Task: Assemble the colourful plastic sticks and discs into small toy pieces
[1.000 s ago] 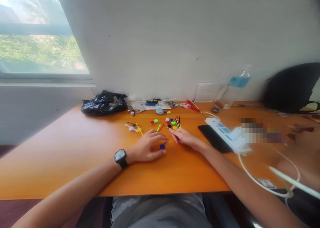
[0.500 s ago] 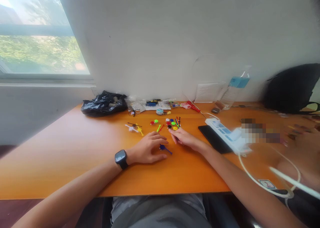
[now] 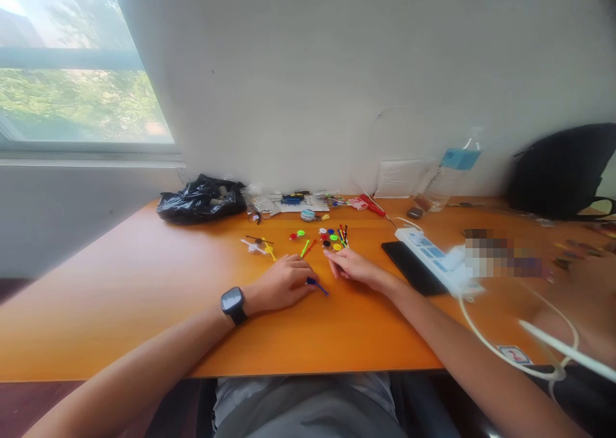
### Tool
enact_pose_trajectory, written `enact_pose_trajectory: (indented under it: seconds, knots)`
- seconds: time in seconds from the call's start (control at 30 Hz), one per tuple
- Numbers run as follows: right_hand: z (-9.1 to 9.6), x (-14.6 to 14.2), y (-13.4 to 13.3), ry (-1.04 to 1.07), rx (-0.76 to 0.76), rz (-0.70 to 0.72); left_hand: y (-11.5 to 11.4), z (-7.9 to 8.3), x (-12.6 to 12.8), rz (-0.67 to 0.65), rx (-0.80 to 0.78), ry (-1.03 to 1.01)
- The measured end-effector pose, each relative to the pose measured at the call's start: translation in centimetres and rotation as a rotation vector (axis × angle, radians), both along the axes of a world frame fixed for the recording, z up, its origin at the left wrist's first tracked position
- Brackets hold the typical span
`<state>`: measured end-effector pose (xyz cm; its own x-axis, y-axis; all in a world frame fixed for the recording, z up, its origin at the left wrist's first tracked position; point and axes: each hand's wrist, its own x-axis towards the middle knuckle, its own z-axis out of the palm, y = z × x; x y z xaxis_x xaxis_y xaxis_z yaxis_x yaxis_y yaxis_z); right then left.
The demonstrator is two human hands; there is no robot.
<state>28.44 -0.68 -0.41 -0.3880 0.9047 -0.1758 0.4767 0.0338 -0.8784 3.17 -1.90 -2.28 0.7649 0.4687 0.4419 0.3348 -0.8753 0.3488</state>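
My left hand (image 3: 287, 283), with a black smartwatch on its wrist, is closed with thumb and fingertips on a blue plastic arrow spinner (image 3: 312, 281); its thin pointer sticks out toward the lower right. My right hand (image 3: 357, 267) rests on the table with its fingers a little apart, and I see nothing held in it. Just beyond its fingertips lie several round discs, among them a yellow disc (image 3: 337, 247) and a black disc (image 3: 326, 244), beside a bunch of loose coloured pointers (image 3: 343, 234). A green arrow pointer (image 3: 305, 248) and a red one lie between my hands.
White and yellow assembled spinners (image 3: 260, 247) lie left of centre. A black plastic bag (image 3: 199, 199), a tape measure (image 3: 307, 215) and a red-handled screwdriver (image 3: 371, 205) stand along the wall. To the right are a black phone (image 3: 411, 268), a power strip (image 3: 433, 255) and another person's arm.
The fingers of my left hand have closed onto the blue arrow spinner, which has shifted slightly. My right hand has barely moved.
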Motion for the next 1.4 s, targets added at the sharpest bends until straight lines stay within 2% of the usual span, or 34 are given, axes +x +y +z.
enact_pose_trajectory:
  seconds: [0.1,0.23,0.4,0.5,0.6,0.73,0.93,1.07,1.17,1.27,1.4]
  knots:
    - [-0.2,0.1,0.1,0.000,-0.004,-0.006,0.2,0.1,-0.2,0.097,0.040,-0.011]
    - [-0.5,0.1,0.1,-0.011,0.001,-0.006,0.8,1.2,-1.2,0.245,0.097,-0.023]
    - [-0.7,0.2,0.1,-0.007,-0.004,-0.012,3.0,2.4,-3.5,0.491,0.131,-0.042]
    - [-0.8,0.1,0.0,0.020,0.007,-0.010,4.2,2.1,-4.7,0.634,0.089,0.076]
    - [-0.8,-0.1,-0.1,0.028,0.032,0.004,4.8,1.2,-5.1,0.693,0.003,0.198]
    - [-1.1,-0.5,-0.4,-0.003,0.110,0.030,4.9,0.4,-4.8,0.677,0.013,0.213]
    - [-2.1,-1.5,-1.2,-0.106,0.537,0.072,4.6,0.6,-4.5,0.610,0.038,0.245]
    - [-2.2,-2.2,-1.6,-0.162,0.708,0.096,4.3,0.7,-4.4,0.606,-0.047,0.217]
    - [-2.3,-2.5,-1.6,-0.195,0.821,0.172,3.9,0.7,-4.2,0.590,-0.068,0.158]
    - [-2.6,-2.6,-1.5,-0.286,0.846,0.234,3.5,0.5,-3.7,0.558,0.004,0.088]
    - [-2.8,-2.7,-1.4,-0.368,0.757,0.289,3.3,0.0,-3.1,0.467,0.083,0.046]
